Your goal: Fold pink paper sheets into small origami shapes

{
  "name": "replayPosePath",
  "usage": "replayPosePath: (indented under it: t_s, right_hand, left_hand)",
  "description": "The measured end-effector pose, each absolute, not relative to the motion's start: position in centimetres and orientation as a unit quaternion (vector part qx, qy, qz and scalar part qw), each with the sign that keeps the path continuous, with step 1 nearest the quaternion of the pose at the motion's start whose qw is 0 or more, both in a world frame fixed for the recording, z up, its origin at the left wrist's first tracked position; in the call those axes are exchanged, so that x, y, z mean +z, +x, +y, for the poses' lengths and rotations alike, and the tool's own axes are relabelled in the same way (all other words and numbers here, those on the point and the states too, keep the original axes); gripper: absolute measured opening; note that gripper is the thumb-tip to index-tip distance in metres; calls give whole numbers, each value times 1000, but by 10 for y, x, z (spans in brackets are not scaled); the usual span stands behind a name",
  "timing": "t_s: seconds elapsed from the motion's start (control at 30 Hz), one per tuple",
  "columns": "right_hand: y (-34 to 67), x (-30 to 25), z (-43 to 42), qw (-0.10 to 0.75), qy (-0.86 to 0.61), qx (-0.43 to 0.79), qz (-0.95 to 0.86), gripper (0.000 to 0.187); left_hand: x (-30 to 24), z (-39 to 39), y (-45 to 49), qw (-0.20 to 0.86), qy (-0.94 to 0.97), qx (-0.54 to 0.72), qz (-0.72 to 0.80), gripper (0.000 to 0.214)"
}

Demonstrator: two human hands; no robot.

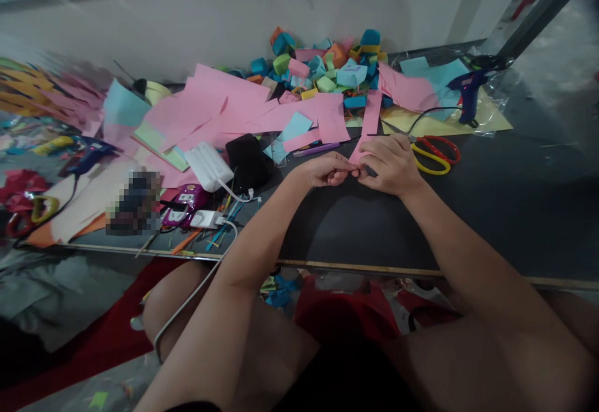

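Between my two hands is a long pink paper strip (372, 113), its near end pinched at my fingertips and its far end reaching back toward the paper pile. My left hand (330, 170) closes on that near end from the left. Curled over the strip from the right, my right hand (390, 163) grips it with thumb and fingers. The fingertips of both hands meet, and they hide the exact fold or edge there. Just right of my right hand lie scissors (435, 155) with red and yellow handles. A purple pen-like stick (316, 150) lies left of the strip.
Folded paper pieces (327, 65) are heaped against the wall. Pink sheets (229, 100) spread left of them. A blue glue gun (470, 93) stands at the right; another glue gun (88, 155) lies left. A white power bank (209, 165) and cable sit near the table's front edge (350, 266).
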State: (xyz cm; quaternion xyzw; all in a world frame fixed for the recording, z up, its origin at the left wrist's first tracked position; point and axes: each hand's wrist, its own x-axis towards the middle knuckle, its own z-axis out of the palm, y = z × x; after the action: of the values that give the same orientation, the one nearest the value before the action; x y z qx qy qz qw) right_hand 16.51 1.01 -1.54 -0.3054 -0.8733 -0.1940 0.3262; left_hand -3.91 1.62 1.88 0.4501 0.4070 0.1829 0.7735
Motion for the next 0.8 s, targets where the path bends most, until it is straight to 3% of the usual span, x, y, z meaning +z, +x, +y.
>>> replayPosePath:
  t_s: [0.37, 0.57, 0.8]
  right_hand:
    - [162, -11, 7, 395, -187, -269, -858, 11]
    - [161, -16, 5, 352, -241, -217, -878, 10]
    - [154, -14, 1, 385, -254, -207, -863, 9]
  left_hand:
    - [17, 25, -47, 799, 419, 110, 417, 30]
    - [13, 28, -48, 799, 429, 106, 408, 27]
    - [12, 29, -51, 801, 442, 101, 391, 31]
